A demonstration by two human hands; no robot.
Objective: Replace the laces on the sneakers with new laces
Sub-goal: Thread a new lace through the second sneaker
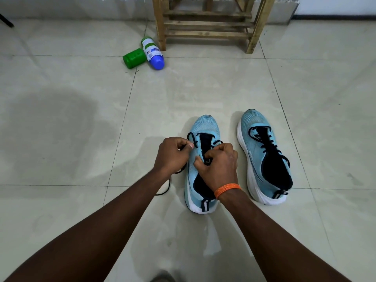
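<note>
Left grip (173, 153) and right grip (218, 165) each pinch the black lace (195, 141) over the nearer sneaker (205, 125).

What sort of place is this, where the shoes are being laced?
Probably a plain room in a home: a pale tiled floor, a rough wooden stand, and a green bottle and a blue-capped bottle lying on the tiles.
</note>
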